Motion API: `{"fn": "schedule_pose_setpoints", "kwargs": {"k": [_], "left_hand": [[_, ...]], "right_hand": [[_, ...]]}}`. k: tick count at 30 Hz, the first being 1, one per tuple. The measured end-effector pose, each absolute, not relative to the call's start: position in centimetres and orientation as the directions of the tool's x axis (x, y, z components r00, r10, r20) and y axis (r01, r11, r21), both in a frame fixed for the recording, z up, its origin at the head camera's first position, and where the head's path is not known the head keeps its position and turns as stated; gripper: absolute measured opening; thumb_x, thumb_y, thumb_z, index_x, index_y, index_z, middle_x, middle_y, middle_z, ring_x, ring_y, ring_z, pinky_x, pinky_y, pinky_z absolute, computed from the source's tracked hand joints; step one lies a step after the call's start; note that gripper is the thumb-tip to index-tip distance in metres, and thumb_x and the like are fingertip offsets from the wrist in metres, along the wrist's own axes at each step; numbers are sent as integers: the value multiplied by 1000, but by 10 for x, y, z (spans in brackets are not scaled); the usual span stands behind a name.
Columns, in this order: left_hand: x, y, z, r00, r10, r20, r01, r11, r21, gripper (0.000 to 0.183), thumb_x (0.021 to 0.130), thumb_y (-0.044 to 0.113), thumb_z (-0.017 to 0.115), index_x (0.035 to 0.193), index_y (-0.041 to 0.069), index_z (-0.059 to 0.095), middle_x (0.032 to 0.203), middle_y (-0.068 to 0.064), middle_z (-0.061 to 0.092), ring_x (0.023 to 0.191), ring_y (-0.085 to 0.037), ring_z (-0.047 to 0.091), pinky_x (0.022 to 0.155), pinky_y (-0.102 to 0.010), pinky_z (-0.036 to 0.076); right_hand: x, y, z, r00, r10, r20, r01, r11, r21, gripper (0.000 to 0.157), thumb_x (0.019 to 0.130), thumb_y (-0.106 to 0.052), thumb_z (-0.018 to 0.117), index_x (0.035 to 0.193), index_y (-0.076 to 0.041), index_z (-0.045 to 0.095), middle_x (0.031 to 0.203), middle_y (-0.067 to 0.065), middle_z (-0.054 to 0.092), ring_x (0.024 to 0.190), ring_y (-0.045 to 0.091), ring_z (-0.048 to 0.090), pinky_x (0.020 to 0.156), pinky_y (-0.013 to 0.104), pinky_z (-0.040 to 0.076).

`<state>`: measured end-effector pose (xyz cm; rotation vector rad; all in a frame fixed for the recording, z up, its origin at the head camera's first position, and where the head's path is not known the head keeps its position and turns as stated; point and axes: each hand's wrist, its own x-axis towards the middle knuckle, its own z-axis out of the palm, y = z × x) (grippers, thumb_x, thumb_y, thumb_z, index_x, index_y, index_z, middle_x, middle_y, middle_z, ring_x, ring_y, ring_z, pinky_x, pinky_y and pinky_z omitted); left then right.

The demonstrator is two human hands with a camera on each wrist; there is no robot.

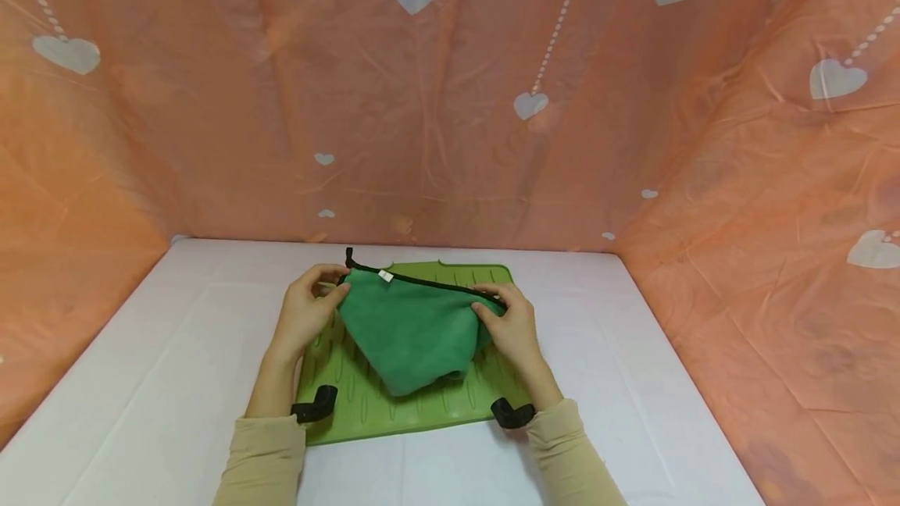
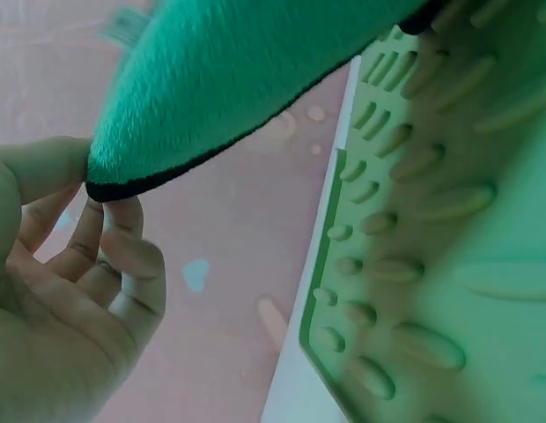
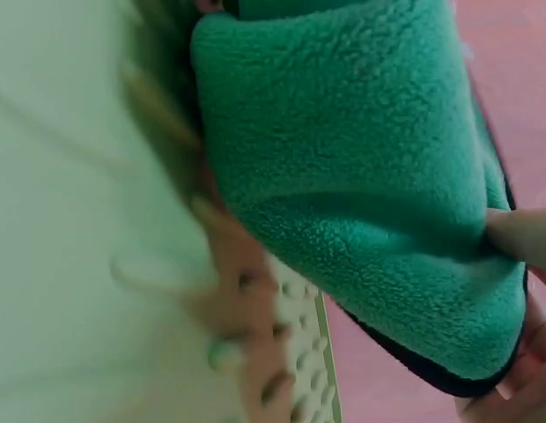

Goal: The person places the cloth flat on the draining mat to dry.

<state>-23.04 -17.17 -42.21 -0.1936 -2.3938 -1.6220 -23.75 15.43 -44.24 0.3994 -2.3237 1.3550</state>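
A green fleecy towel (image 1: pixel 415 326) with black edging hangs over a light green ribbed mat (image 1: pixel 394 418). At its upper left corner, my left hand (image 1: pixel 301 315) pinches the cloth between thumb and fingers; the left wrist view shows that corner in the fingertips. My right hand (image 1: pixel 516 326) pinches the black edge toward the right end, with its thumb (image 3: pixel 524 236) pressing a fold into the pile. Between the hands the edge is stretched, slanting down to the right, while the lower part droops to a folded point. A black loop (image 1: pixel 349 258) and a white label (image 1: pixel 386 276) show on the edge.
The mat lies on a white-covered table (image 1: pixel 141 381), its raised oval ribs (image 2: pixel 458 203) plain in the left wrist view. Orange sheeting (image 1: pixel 450 139) with pale hearts stands behind the table and along both sides. A black wrist mount (image 1: pixel 315 404) sits at the left wrist.
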Motion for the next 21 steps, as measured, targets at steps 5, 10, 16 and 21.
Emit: {"fn": "schedule_pose_setpoints", "kwargs": {"k": [5, 10, 16, 21], "left_hand": [[-235, -167, -430, -960, -13, 281, 242, 469, 849, 26, 104, 9, 64, 130, 4, 67, 121, -21, 64, 100, -33, 64, 74, -35, 56], [-236, -163, -438, -977, 13, 212, 180, 581, 793, 27, 104, 7, 62, 131, 3, 65, 122, -24, 63, 103, -38, 66, 78, -47, 57], [-233, -166, -444, -994, 51, 95, 106, 614, 782, 42, 105, 14, 62, 144, 2, 54, 130, -29, 61, 114, -43, 64, 90, -56, 54], [-227, -171, -444, -994, 111, 22, 87, 624, 777, 57, 105, 19, 62, 155, 1, 41, 134, -33, 59, 120, -47, 61, 95, -60, 52]], "right_hand": [[-242, 162, -448, -915, -52, 400, -354, 580, -734, 27, 92, -2, 78, 119, -5, 76, 114, 13, 70, 112, 35, 65, 99, 53, 53], [-245, 166, -456, -948, -127, 292, -301, 658, -691, 30, 94, -2, 75, 124, -4, 74, 113, 14, 72, 113, 37, 66, 97, 54, 53], [-244, 177, -452, -965, -142, 222, -263, 600, -756, 39, 97, -7, 72, 136, -1, 66, 131, 19, 66, 120, 42, 63, 96, 55, 55], [-236, 192, -452, -982, -90, 167, -189, 548, -815, 42, 100, -8, 68, 140, 2, 61, 137, 21, 58, 123, 40, 60, 100, 51, 54]]}}
